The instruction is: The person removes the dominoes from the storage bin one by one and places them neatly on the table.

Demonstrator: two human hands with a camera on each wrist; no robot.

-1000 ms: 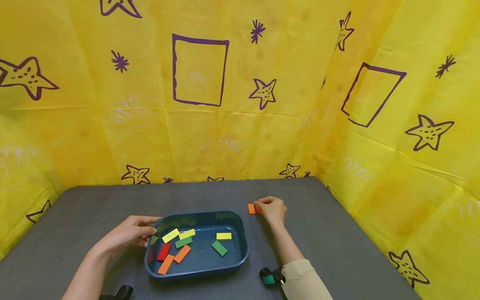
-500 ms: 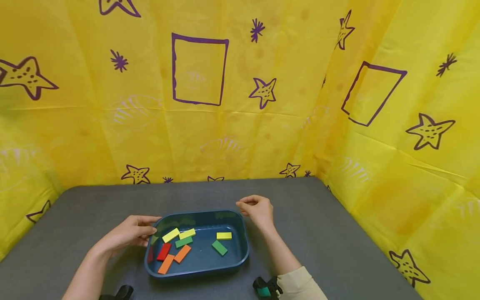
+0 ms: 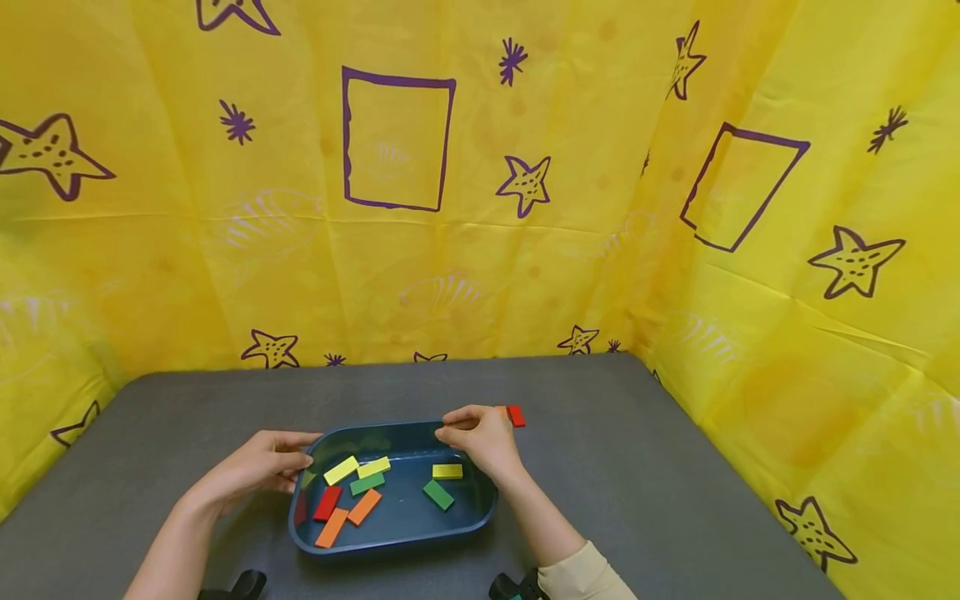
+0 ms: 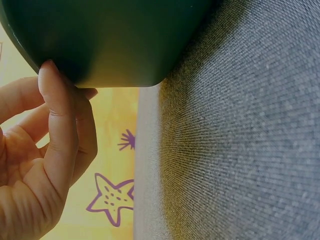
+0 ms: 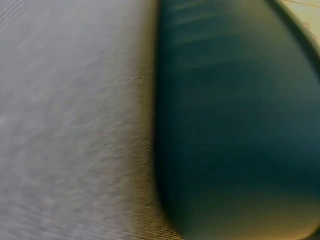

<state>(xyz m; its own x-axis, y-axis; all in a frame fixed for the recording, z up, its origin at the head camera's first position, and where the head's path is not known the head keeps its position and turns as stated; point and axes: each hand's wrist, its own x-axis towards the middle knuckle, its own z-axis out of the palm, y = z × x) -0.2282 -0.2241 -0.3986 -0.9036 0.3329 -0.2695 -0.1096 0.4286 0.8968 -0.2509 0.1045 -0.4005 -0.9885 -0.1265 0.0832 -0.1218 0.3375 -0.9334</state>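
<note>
In the head view, a dark blue, round-cornered plastic box (image 3: 393, 546) lies on the table with several flat domino-like blocks in it. My left hand (image 3: 258, 467) holds the box at its left end, thumb and fingers at the rim; the left wrist view shows fingertips (image 4: 50, 75) against its outer wall. My right hand (image 3: 483, 442) hangs over the right far corner of the box, fingers bent and nothing visible between them. Below it lie a yellow block (image 3: 447, 472) and a green block (image 3: 438, 495). Blurred box wall (image 5: 235, 125) fills much of the right wrist view.
Beyond the box, a red block (image 3: 517, 416) stands beside an orange block (image 3: 501, 410), partly hidden by my right hand. More yellow, green, red and orange blocks gather in the box's left half. Yellow patterned cloth (image 3: 405, 275) surrounds the grey table (image 3: 600, 467).
My right hand has left the red block beside the orange one and moved left and nearer, over the box. My left hand and the box have stayed put.
</note>
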